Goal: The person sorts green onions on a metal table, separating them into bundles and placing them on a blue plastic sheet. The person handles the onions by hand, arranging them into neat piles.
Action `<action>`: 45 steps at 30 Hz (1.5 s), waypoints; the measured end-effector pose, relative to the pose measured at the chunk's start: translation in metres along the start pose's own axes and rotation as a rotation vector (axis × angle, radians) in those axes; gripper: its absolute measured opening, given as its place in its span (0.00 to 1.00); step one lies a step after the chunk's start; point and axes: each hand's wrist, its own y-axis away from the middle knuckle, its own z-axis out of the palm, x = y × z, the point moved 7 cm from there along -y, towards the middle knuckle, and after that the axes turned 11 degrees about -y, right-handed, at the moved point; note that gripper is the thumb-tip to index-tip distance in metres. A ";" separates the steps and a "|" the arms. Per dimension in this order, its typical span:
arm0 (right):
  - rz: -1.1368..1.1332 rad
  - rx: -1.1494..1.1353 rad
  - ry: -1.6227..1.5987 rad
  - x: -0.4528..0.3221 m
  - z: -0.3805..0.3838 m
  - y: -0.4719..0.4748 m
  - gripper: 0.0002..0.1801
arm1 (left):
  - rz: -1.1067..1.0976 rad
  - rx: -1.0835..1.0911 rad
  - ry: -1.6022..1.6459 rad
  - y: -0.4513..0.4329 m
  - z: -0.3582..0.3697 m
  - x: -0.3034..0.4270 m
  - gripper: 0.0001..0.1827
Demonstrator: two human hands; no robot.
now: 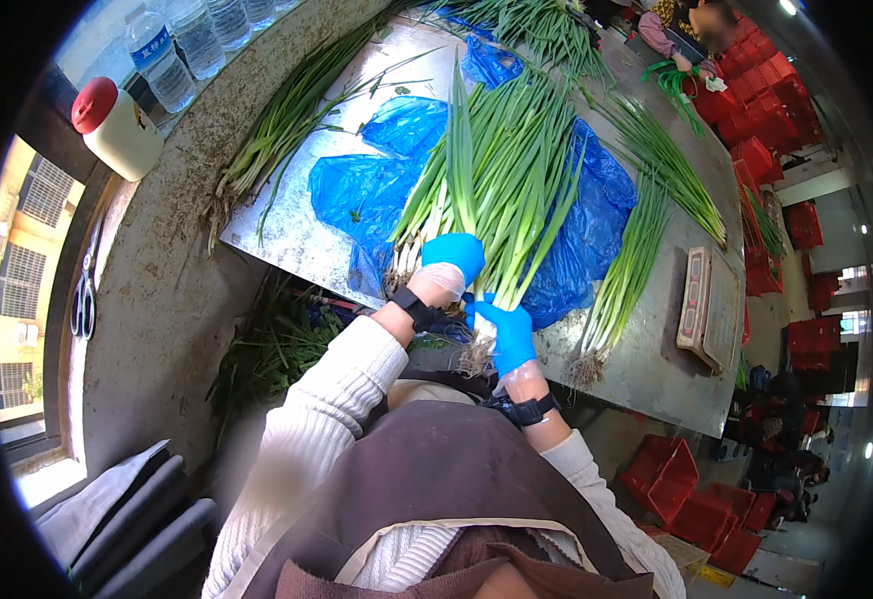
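Observation:
Blue gloves cover both hands. My right hand (507, 333) is closed around the white lower stems of a bunch of green onions (515, 258), just above their roots. My left hand (453, 258) lies beside it, curled at the base of a broad-leaved green stalk (460, 157); its fingertips are hidden. More green onions (436, 202) lie beneath and behind, on blue plastic bags (369, 191) spread over the metal table (286, 224). A separate bunch (623, 284) rests to the right with its roots toward me.
A digital scale (709, 311) stands at the table's right. Onions (279, 120) lie along the left edge. The ledge holds water bottles (159, 64) and a red-capped white bottle (118, 131); scissors (84, 299) hang near the window. Another person (679, 37) works at the far end, near red crates (758, 75).

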 end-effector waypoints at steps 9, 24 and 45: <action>-0.103 -0.113 -0.174 -0.093 -0.018 0.029 0.12 | -0.650 0.795 1.294 0.013 -0.081 -0.157 0.21; -0.715 0.414 0.208 -0.208 -0.143 0.061 0.09 | -0.217 0.203 1.845 0.034 -0.054 -0.073 0.11; -0.511 0.455 0.166 -0.143 -0.282 0.036 0.16 | -0.170 -0.378 1.419 0.035 0.030 0.086 0.11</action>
